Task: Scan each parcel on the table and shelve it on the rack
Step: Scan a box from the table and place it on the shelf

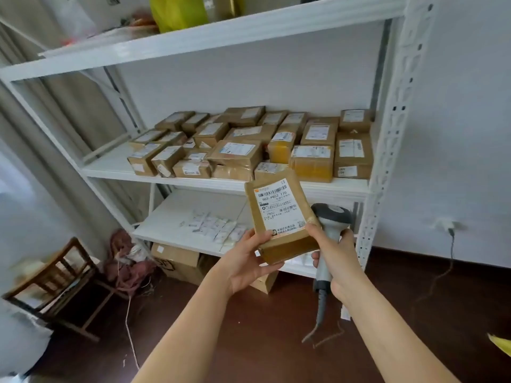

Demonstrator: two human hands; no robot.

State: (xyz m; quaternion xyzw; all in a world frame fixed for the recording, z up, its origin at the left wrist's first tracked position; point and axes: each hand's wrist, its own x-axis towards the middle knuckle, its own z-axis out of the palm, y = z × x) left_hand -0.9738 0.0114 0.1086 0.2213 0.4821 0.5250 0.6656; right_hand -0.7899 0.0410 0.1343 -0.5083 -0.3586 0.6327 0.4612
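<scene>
A brown cardboard parcel (pixel 279 217) with a white barcode label is held up in front of the white rack (pixel 387 150). My left hand (pixel 249 261) grips its lower left corner from below. My right hand (pixel 336 255) holds the grey barcode scanner (pixel 329 225) by its handle, with the thumb touching the parcel's right edge. The scanner's head sits just behind the parcel. The middle shelf (pixel 110 164) carries several labelled brown parcels (pixel 249 145).
The lower shelf (pixel 177 217) holds small white packets; cardboard boxes (pixel 177 261) sit on the floor beneath. A wooden chair (pixel 52 283) stands at left. The scanner's cable (pixel 318 322) hangs toward the dark floor. A wall socket with a cord (pixel 450 228) is at right.
</scene>
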